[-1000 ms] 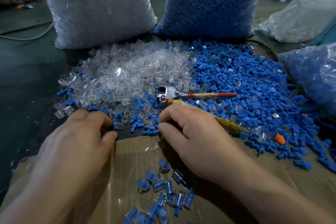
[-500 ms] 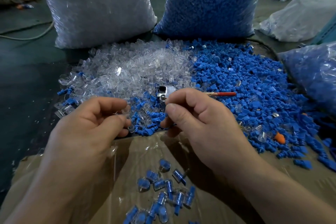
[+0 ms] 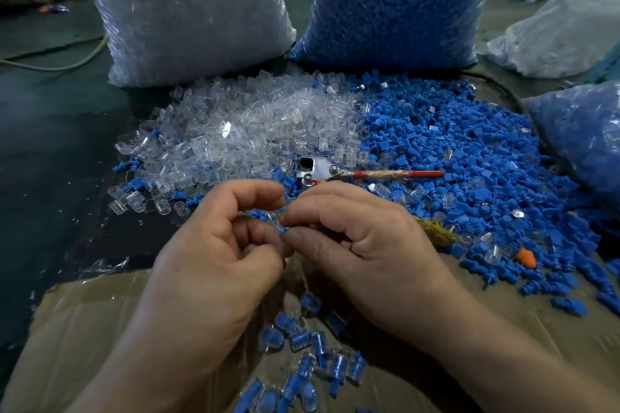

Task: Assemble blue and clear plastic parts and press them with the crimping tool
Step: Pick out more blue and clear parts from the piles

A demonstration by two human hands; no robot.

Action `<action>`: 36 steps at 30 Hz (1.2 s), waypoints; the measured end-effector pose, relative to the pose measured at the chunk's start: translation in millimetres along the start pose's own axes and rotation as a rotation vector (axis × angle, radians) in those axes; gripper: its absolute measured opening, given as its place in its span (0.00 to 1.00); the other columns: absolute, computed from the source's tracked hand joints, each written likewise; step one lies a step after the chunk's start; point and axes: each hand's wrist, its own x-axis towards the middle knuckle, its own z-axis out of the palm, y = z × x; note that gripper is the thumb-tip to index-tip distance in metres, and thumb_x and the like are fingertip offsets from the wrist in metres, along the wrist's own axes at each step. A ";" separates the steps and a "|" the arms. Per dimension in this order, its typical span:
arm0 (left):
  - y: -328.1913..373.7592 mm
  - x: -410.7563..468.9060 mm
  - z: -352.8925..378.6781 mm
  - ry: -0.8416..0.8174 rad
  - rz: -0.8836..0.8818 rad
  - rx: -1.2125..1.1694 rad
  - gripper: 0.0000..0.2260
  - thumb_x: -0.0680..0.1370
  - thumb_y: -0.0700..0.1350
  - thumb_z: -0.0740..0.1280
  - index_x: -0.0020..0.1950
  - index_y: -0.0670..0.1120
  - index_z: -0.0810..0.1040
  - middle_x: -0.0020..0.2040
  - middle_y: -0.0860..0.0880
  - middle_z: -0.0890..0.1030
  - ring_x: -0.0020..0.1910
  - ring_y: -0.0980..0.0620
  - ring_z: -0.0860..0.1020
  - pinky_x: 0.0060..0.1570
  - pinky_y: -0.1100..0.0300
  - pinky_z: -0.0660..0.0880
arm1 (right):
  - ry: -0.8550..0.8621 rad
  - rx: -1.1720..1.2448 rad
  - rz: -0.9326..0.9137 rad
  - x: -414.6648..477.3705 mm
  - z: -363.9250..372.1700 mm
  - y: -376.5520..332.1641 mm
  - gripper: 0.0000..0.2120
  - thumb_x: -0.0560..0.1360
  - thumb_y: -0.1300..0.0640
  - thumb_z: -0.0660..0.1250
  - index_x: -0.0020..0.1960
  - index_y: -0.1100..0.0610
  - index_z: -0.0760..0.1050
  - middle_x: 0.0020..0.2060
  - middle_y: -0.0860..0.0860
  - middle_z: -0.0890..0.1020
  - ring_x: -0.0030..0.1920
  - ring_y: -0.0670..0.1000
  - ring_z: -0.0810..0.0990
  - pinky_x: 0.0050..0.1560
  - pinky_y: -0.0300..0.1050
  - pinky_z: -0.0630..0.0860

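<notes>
Above the cardboard (image 3: 84, 312), left hand (image 3: 214, 245) and right hand (image 3: 362, 245) now meet, pinching parts (image 3: 284, 229).

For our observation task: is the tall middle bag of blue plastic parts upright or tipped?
Upright: the blue-filled plastic bag stands on its base, sides rising.

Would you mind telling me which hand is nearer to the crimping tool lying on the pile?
Right. The right hand is just on the near side of the crimping tool, its knuckles almost at the tool's head; the left hand lies farther off, to the tool's lower left.
</notes>
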 end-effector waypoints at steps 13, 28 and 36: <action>4.9 -11.0 1.6 -0.021 0.233 0.245 0.22 0.67 0.51 0.65 0.59 0.67 0.76 0.50 0.53 0.82 0.46 0.50 0.82 0.43 0.49 0.81 | -0.085 -0.094 -0.025 -1.8 -10.2 -4.3 0.04 0.74 0.54 0.70 0.48 0.53 0.81 0.42 0.44 0.82 0.44 0.43 0.79 0.45 0.44 0.76; 20.3 -11.3 1.3 -0.083 0.056 0.048 0.15 0.64 0.55 0.76 0.50 0.61 0.82 0.41 0.51 0.85 0.36 0.55 0.83 0.32 0.64 0.78 | 0.033 -0.132 -0.149 -3.2 -12.3 -5.3 0.04 0.75 0.59 0.71 0.48 0.58 0.82 0.47 0.47 0.83 0.49 0.43 0.80 0.49 0.37 0.77; 12.0 -4.9 1.7 0.002 -0.070 -0.058 0.14 0.62 0.55 0.76 0.46 0.55 0.84 0.37 0.47 0.85 0.34 0.49 0.83 0.34 0.60 0.79 | -0.074 -0.365 -0.117 -5.8 -10.9 -3.4 0.16 0.78 0.54 0.61 0.65 0.51 0.73 0.61 0.47 0.77 0.60 0.46 0.77 0.59 0.48 0.78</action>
